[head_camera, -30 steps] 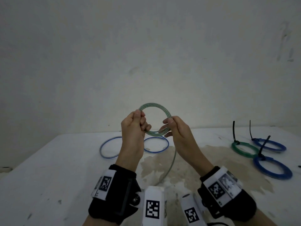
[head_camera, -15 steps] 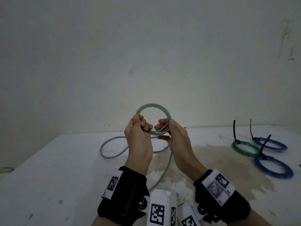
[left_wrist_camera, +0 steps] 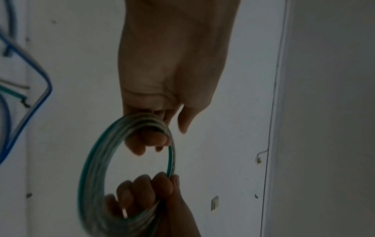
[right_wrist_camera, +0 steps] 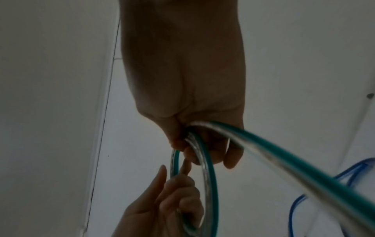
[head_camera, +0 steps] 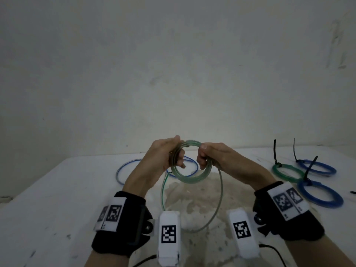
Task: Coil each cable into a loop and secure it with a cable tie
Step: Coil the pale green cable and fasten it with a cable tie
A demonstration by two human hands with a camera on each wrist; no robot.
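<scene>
A green-and-clear cable coil (head_camera: 189,177) hangs in the air above the white table (head_camera: 57,189). My left hand (head_camera: 169,153) grips its left side, fingers curled through the loop (left_wrist_camera: 150,141). My right hand (head_camera: 209,156) grips the right side (right_wrist_camera: 202,144). A loose length of the same green cable (head_camera: 217,205) runs from the right hand down in a wide bend over the table and back up (head_camera: 163,189). In the right wrist view the loose length (right_wrist_camera: 294,163) leaves the fist toward the lower right.
An uncoiled blue cable (head_camera: 123,170) lies on the table behind the hands. At the right lie a tied green coil (head_camera: 287,171) and two tied blue coils (head_camera: 319,193) (head_camera: 317,167), black tie tails (head_camera: 275,151) sticking up. A brown stain (head_camera: 194,201) marks the table's middle. A wall stands behind.
The hands have spread apart and dropped, tipping the coil from upright to slanting toward me. The loose length now hangs in a wider bend below it.
</scene>
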